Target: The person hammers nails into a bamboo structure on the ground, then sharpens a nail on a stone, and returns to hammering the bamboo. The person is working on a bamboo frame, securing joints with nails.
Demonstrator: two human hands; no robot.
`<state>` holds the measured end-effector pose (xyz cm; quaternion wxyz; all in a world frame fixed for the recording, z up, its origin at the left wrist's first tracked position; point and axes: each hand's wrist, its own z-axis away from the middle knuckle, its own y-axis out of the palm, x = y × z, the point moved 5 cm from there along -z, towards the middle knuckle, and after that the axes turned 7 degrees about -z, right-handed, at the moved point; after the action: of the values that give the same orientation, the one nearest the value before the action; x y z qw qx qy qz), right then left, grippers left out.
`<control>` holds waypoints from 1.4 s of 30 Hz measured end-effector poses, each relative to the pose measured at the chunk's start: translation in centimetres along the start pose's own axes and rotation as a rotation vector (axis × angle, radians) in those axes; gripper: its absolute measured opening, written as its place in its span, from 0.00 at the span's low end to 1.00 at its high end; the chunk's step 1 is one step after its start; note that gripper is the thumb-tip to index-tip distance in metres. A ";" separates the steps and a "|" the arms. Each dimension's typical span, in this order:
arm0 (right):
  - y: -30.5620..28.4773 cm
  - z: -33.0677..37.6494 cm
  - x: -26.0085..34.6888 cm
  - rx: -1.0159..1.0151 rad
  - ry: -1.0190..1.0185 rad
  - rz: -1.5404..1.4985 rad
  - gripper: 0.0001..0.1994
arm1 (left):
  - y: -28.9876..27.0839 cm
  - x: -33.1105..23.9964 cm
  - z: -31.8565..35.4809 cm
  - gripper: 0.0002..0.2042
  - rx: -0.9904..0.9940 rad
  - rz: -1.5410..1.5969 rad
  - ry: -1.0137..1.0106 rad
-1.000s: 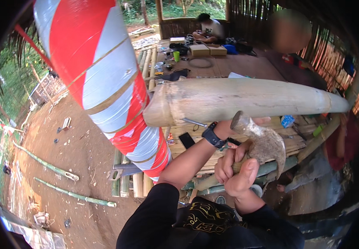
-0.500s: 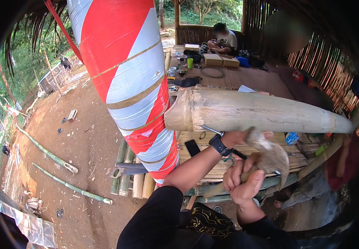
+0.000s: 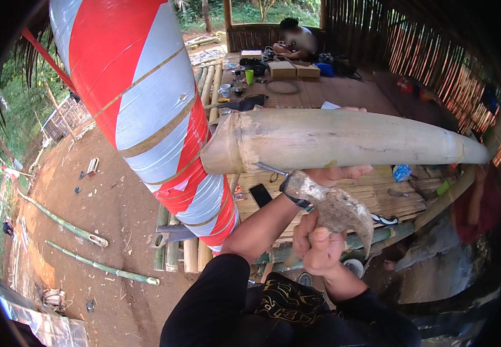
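Observation:
A thick pale bamboo pole (image 3: pixel 343 139) runs level across the view, with its cut end against a red-and-white striped post (image 3: pixel 146 115). My left hand (image 3: pixel 340 172), with a dark watch on the wrist, reaches up and wraps around the pole from below. A thin nail (image 3: pixel 269 169) sticks out slantwise under the pole near its cut end. My right hand (image 3: pixel 320 246) grips the handle of a worn claw hammer (image 3: pixel 334 205), whose head sits just below the pole, close to the nail.
A bamboo-slat platform (image 3: pixel 401 196) lies below, with a dark phone (image 3: pixel 260 195) on it. At the back a seated person (image 3: pixel 297 43) is beside boxes and cups. Long bamboo poles (image 3: pixel 65 222) lie on the dirt at left. A bamboo wall stands at right.
The hammer head has moved left and up, closer to the nail under the pole. My left hand stays on the pole. The view has shifted slightly.

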<state>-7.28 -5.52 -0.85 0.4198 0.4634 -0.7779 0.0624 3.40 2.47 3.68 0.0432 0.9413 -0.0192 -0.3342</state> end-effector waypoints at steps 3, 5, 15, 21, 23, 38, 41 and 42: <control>-0.5 0.4 1.0 -0.154 -0.025 -0.254 0.22 | -0.4 -0.2 -0.1 0.47 0.046 -0.303 0.160; -0.4 0.5 0.7 -0.199 -0.034 -0.387 0.24 | -0.5 -0.1 -0.3 0.46 0.050 -0.449 0.248; 0.5 0.5 0.0 -0.176 -0.020 -0.009 0.22 | -0.1 0.1 0.0 0.47 0.013 -0.233 0.060; -0.3 0.8 1.8 -0.036 -0.091 -0.328 0.21 | -0.6 0.1 -0.2 0.42 0.026 -0.329 0.020; 1.5 0.6 1.0 -0.063 -0.014 -0.073 0.21 | -0.5 0.3 0.5 0.36 0.001 -0.208 -0.047; 0.6 1.7 3.5 -0.128 -0.105 -0.501 0.18 | 0.7 -2.7 0.3 0.11 -0.037 -0.291 0.062; 3.6 0.8 0.9 -0.259 -0.050 -0.073 0.17 | 0.1 -0.1 1.5 0.17 -0.025 0.067 -0.207; 3.8 0.8 -1.0 -0.161 0.044 0.125 0.18 | 0.2 0.5 1.8 0.20 -0.042 -0.037 -0.170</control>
<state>-10.50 -3.07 -1.00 0.4681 0.3771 -0.7983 0.0359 2.65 2.07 2.06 0.0548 0.9086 0.0016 -0.4140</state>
